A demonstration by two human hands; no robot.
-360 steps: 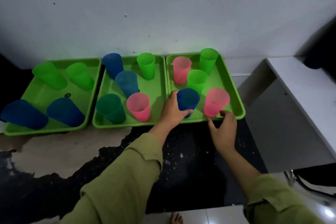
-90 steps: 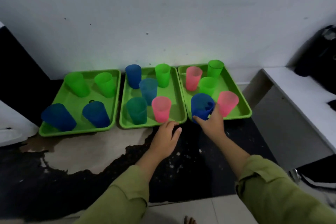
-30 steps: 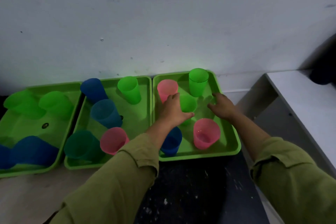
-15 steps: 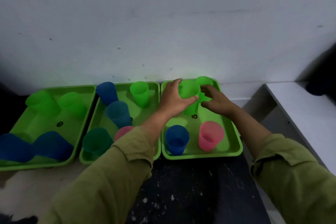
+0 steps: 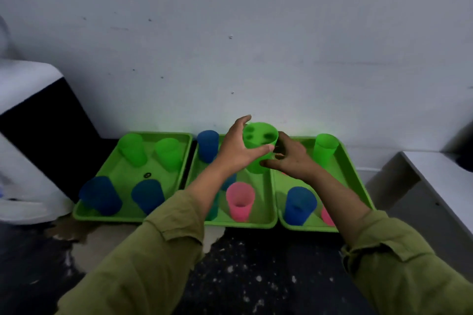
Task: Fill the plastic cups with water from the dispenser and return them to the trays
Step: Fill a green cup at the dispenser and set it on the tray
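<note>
Held green cup point(image 5: 259, 147): translucent, upright, raised over the far right corner of the middle tray point(image 5: 243, 224), gripped by left hand point(image 5: 238, 151) and right hand point(image 5: 291, 158). Left tray point(image 5: 128, 215): two green cups point(image 5: 131, 148) at back, two blue cups point(image 5: 101, 194) in front. Right tray point(image 5: 355, 174): back green cup point(image 5: 325, 147), front blue cup point(image 5: 299, 204).

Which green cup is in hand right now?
The green cup gripped by the left hand and right hand; the other three stand untouched in trays.

A pale grey wall point(image 5: 256, 33), pocked with a few small marks, rises behind a dark surface flecked with white point(image 5: 256, 276), perhaps a floor, which bears a pale worn patch point(image 5: 107, 240) at its left, while a white ledge point(image 5: 440, 181) stands at the right.
</note>
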